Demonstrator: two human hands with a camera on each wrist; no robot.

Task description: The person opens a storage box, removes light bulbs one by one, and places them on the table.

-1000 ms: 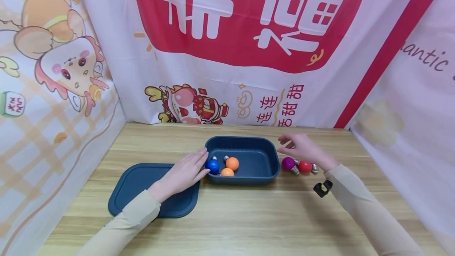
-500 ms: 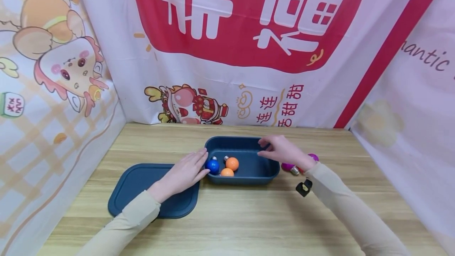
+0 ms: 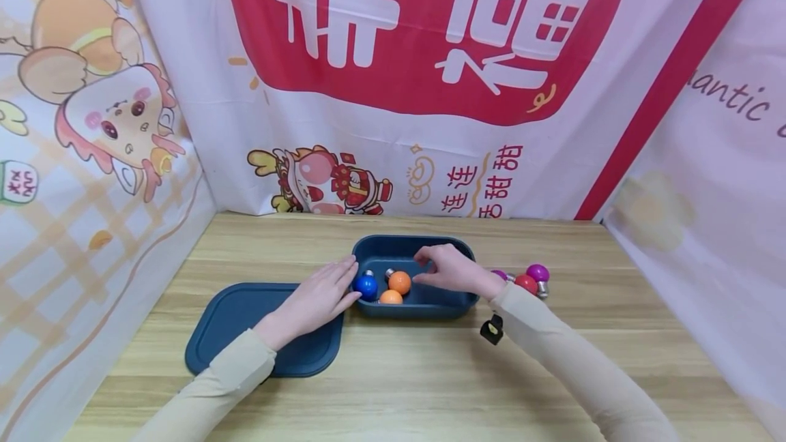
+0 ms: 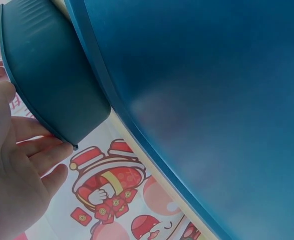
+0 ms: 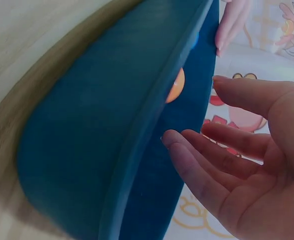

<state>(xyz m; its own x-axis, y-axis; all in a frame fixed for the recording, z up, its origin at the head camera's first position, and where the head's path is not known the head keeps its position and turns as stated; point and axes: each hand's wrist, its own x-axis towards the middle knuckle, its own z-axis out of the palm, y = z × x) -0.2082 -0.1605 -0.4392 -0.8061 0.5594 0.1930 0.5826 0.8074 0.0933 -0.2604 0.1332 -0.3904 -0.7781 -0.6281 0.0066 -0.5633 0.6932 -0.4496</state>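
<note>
A person worked with both hands at a wood-grained desk [image 3: 399, 387], where a dark blue box [image 3: 424, 312] sat with three light bulbs inside. The right hand [image 3: 452, 270] reached in over the box's right half, its thumb and fingers parted, the tips near an orange bulb [image 3: 400, 283]; whether that hand touched the rim could not be made out. The left hand [image 3: 319, 297] lay against the box's left end, fingers extended and their tips on the rim, as the left wrist view showed.

Within the box, a blue bulb [image 3: 366, 288] stood at the left end, beside the first orange bulb and a second orange bulb [image 3: 391, 298] partly hidden by the front wall. To the right of the box, on the desk, a red bulb [image 3: 525, 284] and a purple bulb [image 3: 537, 273] lay close together, with another purple bulb [image 3: 499, 274] mostly hidden behind the right wrist. A matching blue lid [image 3: 230, 322] lay flat at left, under the left forearm. A black device [image 3: 491, 330] showed at the right sleeve [image 3: 555, 346]. Behind, a printed cloth [image 3: 381, 128] with red lettering and cartoon figures hung down to the desk.
</note>
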